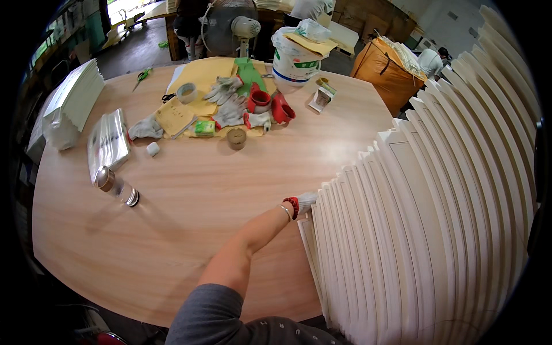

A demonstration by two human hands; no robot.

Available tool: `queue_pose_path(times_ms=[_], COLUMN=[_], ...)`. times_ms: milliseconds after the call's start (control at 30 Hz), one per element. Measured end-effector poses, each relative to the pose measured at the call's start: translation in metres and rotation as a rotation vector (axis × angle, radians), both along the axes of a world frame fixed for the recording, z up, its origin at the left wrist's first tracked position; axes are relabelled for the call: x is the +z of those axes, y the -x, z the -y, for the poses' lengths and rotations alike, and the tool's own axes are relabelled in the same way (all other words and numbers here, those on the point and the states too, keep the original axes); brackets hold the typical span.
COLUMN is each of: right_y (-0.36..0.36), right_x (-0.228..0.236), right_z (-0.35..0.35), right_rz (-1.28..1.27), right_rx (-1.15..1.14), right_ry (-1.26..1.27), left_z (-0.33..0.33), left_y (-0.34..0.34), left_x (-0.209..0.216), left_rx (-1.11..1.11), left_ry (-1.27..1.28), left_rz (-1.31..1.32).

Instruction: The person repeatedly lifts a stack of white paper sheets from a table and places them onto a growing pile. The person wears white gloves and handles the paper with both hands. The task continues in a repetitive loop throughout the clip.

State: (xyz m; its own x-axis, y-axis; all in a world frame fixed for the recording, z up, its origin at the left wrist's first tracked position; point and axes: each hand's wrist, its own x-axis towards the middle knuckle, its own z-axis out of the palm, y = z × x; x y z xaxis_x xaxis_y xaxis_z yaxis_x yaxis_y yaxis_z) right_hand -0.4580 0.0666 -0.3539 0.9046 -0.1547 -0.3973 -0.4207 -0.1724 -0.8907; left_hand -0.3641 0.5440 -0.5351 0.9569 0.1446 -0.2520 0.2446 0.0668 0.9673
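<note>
My left hand point(307, 202), in a white work glove, reaches out over the table from the lower middle. A red beaded bracelet and a silver bangle circle its wrist. It touches the upper near corner of a row of large white panels point(414, 190) that stand on edge, leaning, along the right side. Its fingertips are hidden against the panels, so their grip cannot be made out. One narrower panel point(311, 253) tilts at the left end of the row, just below the hand. My right hand is out of sight.
On the wooden table point(190, 230) are a glass bottle point(117, 186), plastic bags point(109, 141), gloves point(230, 109), a tape roll point(236, 138), green scissors point(142, 78) and a white bucket point(294, 63). Behind stand a fan point(244, 27), an orange sack point(388, 72) and other people.
</note>
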Motion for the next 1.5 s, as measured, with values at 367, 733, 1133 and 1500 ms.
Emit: queue_pose_path(times_ms=[367,733,1133,1500], right_y=[0.028,0.093,0.203,0.282], right_x=[-0.009,-0.014,-0.018,-0.017], right_z=[-0.012,-0.042,-0.099,-0.156], right_rz=[-0.002,0.044,0.105,0.134], right_rx=[0.001,0.013,0.059,0.14], right_ry=[0.006,0.018,0.018,0.034], left_z=[0.001,-0.029,-0.093,-0.159], left_y=[0.032,0.125,0.27,0.366], left_x=[0.022,0.046,0.068,0.03], left_rx=[0.029,0.063,0.064,-0.041], left_ry=[0.159,0.467,0.34,0.421], left_rz=[-0.084,-0.127,-0.119,0.013])
